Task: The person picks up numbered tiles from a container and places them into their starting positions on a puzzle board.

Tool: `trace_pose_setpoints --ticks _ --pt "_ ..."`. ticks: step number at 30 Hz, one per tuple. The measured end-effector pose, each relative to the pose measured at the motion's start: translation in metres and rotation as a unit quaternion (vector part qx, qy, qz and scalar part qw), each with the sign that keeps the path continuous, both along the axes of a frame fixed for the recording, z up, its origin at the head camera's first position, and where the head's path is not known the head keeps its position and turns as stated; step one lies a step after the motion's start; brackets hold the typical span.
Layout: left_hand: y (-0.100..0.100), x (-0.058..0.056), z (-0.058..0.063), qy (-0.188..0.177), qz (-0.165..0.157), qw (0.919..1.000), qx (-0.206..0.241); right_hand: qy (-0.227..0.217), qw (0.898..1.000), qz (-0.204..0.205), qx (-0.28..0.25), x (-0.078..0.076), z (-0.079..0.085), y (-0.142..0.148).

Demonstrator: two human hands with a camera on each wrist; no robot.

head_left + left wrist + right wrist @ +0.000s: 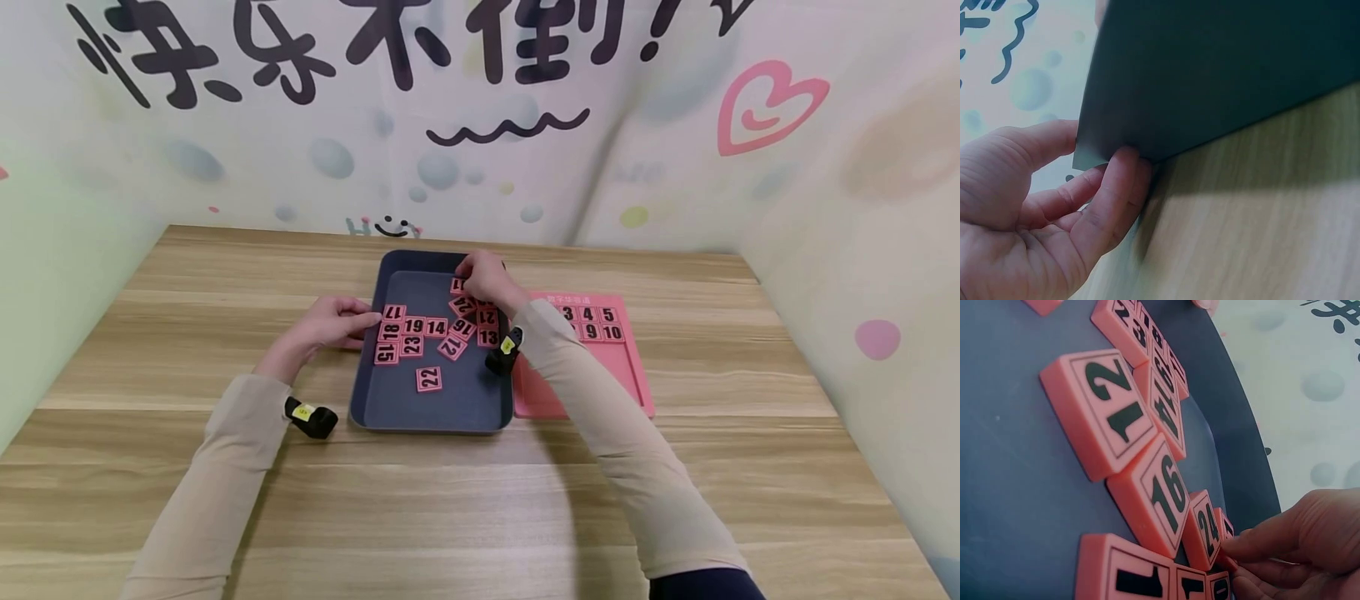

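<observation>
A dark grey tray (431,417) holds several pink number tiles. My left hand (333,323) grips its left edge, thumb at the rim and fingers against the outer side, as the left wrist view shows on the tray wall (1210,69). Inside the tray's far right corner, my right hand (489,279) pinches the pink tile marked 11 (457,286), which the fingers partly cover. Beside that hand lie tile 24 (1207,528) and tile 16 (1163,494). Tile 12 (1104,412) lies further along, and tile 22 (429,379) sits apart near the front.
To the tray's right lies a pink board (637,367) with number tiles in its upper rows; my right forearm covers part of it. The wooden table (420,517) meets a printed backdrop (330,192) behind the tray. Tiles 17, 18 and 15 line the tray's left side.
</observation>
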State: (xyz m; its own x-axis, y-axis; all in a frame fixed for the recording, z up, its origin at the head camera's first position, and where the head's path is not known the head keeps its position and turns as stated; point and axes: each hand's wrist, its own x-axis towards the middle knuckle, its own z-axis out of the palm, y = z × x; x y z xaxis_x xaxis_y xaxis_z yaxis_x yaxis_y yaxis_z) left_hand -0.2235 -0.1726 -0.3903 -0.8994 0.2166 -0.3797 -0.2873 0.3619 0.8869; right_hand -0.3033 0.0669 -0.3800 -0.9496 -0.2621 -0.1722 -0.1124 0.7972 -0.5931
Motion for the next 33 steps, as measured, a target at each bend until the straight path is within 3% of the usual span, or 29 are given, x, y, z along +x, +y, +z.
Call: trace_pose_setpoints --ticks 6,14,23,33 --pt "-0.001 0.0 -0.002 0.001 0.0 1.0 0.002 -0.003 1.0 0.01 -0.008 0.001 0.0 0.001" --pt "-0.001 0.001 -0.001 0.001 -0.003 1.0 -0.007 0.006 0.999 0.042 0.031 0.0 0.0 0.001" --pt "-0.001 0.0 -0.001 0.0 -0.003 0.9999 -0.01 0.029 0.998 0.044 0.029 0.0 -0.002 0.0" --pt "-0.001 0.0 -0.001 0.003 -0.008 0.9999 -0.014 0.034 0.998 0.044 -0.007 0.01 0.021 0.009"
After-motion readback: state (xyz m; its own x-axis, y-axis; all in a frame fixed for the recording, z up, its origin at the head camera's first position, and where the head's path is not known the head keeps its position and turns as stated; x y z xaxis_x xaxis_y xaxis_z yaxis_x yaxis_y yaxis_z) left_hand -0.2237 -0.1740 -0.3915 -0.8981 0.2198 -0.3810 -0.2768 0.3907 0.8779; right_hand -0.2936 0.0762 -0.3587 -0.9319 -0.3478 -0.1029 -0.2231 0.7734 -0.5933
